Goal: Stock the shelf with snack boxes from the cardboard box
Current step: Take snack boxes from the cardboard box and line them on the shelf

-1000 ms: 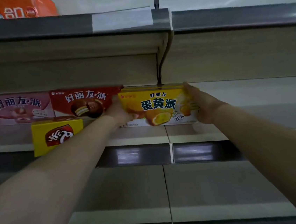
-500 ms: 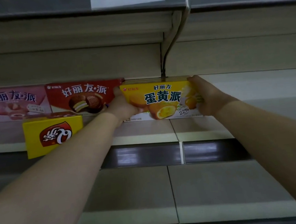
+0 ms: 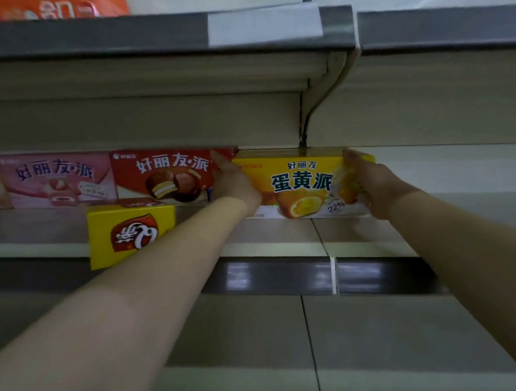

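Both hands still grip yellow egg-yolk pie box (image 3: 300, 184) on shelf (image 3: 286, 233): left hand (image 3: 236, 185), right hand (image 3: 373, 180) curled round its ends; box unmoved beside red pie box (image 3: 165, 176).

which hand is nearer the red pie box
Left. The left hand grips the yellow box's left end, right against the red pie box; the right hand grips its far end.
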The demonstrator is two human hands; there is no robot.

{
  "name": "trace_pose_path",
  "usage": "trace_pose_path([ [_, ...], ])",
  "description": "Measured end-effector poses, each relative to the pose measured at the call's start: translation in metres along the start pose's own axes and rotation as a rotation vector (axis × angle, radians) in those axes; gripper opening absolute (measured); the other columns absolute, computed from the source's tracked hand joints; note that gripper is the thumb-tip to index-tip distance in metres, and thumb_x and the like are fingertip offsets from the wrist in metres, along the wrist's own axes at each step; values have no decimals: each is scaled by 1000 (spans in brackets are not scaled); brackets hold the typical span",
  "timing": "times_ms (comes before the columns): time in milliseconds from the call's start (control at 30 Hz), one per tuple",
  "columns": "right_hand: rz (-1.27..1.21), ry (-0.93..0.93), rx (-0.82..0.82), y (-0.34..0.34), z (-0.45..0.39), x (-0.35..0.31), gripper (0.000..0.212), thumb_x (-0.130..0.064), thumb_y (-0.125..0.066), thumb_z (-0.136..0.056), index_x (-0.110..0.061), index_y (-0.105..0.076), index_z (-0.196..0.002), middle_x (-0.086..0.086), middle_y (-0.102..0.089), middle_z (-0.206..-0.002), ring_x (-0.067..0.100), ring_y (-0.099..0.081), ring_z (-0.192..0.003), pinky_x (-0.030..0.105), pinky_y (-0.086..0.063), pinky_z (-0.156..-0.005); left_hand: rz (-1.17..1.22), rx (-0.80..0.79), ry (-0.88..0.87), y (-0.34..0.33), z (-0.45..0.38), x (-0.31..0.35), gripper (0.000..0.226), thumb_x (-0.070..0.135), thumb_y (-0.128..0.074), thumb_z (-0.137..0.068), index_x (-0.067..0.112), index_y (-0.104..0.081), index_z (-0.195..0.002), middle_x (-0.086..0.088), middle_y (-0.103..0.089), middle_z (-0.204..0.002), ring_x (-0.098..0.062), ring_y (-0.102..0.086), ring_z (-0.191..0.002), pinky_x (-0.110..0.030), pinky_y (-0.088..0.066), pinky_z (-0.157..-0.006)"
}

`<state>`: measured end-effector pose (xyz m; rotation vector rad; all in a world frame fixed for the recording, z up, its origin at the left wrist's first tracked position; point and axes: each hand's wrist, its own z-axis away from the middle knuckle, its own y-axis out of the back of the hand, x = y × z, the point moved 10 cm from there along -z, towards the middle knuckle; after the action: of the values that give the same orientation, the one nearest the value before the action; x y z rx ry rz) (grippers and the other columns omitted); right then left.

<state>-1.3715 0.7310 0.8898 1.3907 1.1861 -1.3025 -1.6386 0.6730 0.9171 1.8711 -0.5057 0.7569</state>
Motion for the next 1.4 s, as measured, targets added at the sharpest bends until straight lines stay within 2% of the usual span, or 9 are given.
trace_pose_path([
  [167, 158, 35, 5, -9, 47, -26, 33, -31, -58, -93, -13, -56, -122, 15, -67, -92, 20, -57, -57, 35, -48, -58, -186, 47, -108, 51, 37, 42, 59, 20, -46, -100, -6, -21, -147, -22, -41, -145, -33, -45, -130, -32, -41, -94],
  [233, 142, 50, -6, -17, 80, -40, 27, -26, -48, -100, -12, -54, -123, 16, -71, -91, 29, -65, -72, 44, -48, -92, -276, 32, -200, 69, 54, 53, 41, 23, -46, -99, -3, -48, -131, -21, -54, -132, -33, -54, -118, -29, -39, -80],
  [300, 150, 21, 36, -17, 107, -42, 26, -20, -45, -101, -12, -54, -124, 16, -61, -125, 31, -62, -100, 39, -35, -108, -387, 31, -238, 90, 69, 46, 36, 35, -51, -94, 6, -60, -113, -18, -61, -122, -34, -58, -102, -27, -39, -73],
  [433, 204, 31, 39, -42, 143, -38, 7, -14, -47, -96, -14, -54, -97, 9, -50, -106, 17, -50, -80, 29, -41, -76, -681, -69, 24, 121, 80, -23, 94, 85, -44, -67, 14, -54, -128, -14, -56, -126, -35, -55, -113, -39, -47, -93],
  [500, 252, 26, 48, -54, 156, -31, 26, -13, -50, -96, -6, -51, -121, 11, -46, -108, 26, -52, -99, 31, -38, -80, -774, -111, 68, 122, 85, -55, 103, 87, -48, -68, 12, -46, -138, -15, -52, -133, -37, -50, -122, -44, -42, -101],
  [800, 442, 237, 217, -98, 226, -28, 44, -24, -55, -92, -7, -43, -131, 15, -38, -136, 34, -45, -121, 47, -41, -104, -519, 139, -180, 137, 114, -68, 75, 64, -65, -70, 20, -45, -128, -12, -52, -122, -34, -54, -109, -37, -47, -78],
  [1167, -69, -122, -200, -172, 295, 29, 37, -34, -63, -90, -17, -56, -122, 3, -68, -110, 17, -63, -91, 27, -42, -63, -10, 307, -631, 125, 217, -80, 75, 48, -80, -68, 25, -47, -132, 3, -20, -156, -20, -30, -139, -31, -43, -97],
  [1300, -191, -133, -232, -138, 315, 61, 32, -19, -67, -88, -17, -59, -119, 3, -72, -102, 18, -65, -83, 26, -45, -72, 321, 165, -608, 106, 241, -96, 92, 51, -82, -63, 28, -37, -140, 1, -21, -154, -2, -23, -136, -11, -36, -100],
  [1400, -246, -124, -280, -104, 332, 75, 43, -16, -68, -84, -18, -58, -125, 4, -71, -105, 19, -68, -85, 29, -47, -77, 661, -93, -333, 72, 250, -114, 103, 69, -78, -55, 39, -29, -140, 5, -32, -151, -11, -37, -136, -38, -43, -107],
])
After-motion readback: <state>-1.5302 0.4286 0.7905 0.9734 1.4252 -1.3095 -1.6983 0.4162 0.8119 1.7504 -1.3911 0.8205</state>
